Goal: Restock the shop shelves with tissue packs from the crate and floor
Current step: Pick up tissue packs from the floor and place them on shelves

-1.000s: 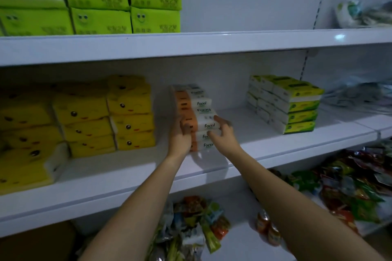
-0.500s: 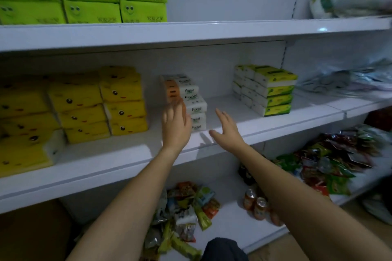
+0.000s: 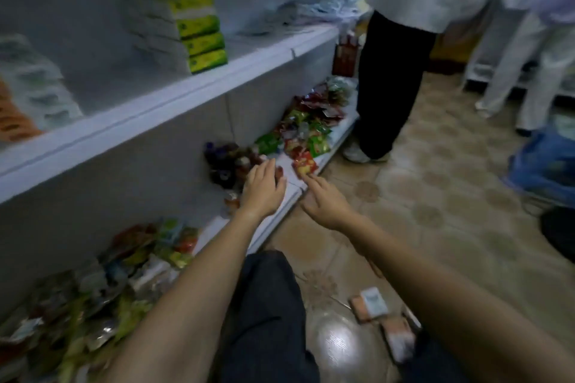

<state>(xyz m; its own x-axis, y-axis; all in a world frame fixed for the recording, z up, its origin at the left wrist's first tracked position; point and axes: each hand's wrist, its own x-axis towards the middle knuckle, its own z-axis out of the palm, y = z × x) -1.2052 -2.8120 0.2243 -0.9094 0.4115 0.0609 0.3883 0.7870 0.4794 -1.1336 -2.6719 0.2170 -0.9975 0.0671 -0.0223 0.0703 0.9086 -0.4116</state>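
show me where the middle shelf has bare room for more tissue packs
Bare middle shelf lies between the orange-and-white packs and the green-labelled tissue stack, plus a narrower strip between that stack and the plastic bags. The bottom shelf is crowded with snack packets.

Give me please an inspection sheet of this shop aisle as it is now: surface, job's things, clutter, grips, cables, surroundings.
Surface: white middle shelf, partly bare; tiled floor with glare.
Job's things: green tissue packs stacked on the middle shelf; orange tissue packs loose on the floor; no crate in view.
Clutter: snack bags heaped on the bottom shelf; small bottles beside them.
Grips: left grip open, holds nothing; right grip open, holds nothing; both near the bottom shelf's front edge.
Cables: nothing seen.
Surroundings: a person in white top and dark trousers stands at the shelf's far end; blue bag on the floor at right.
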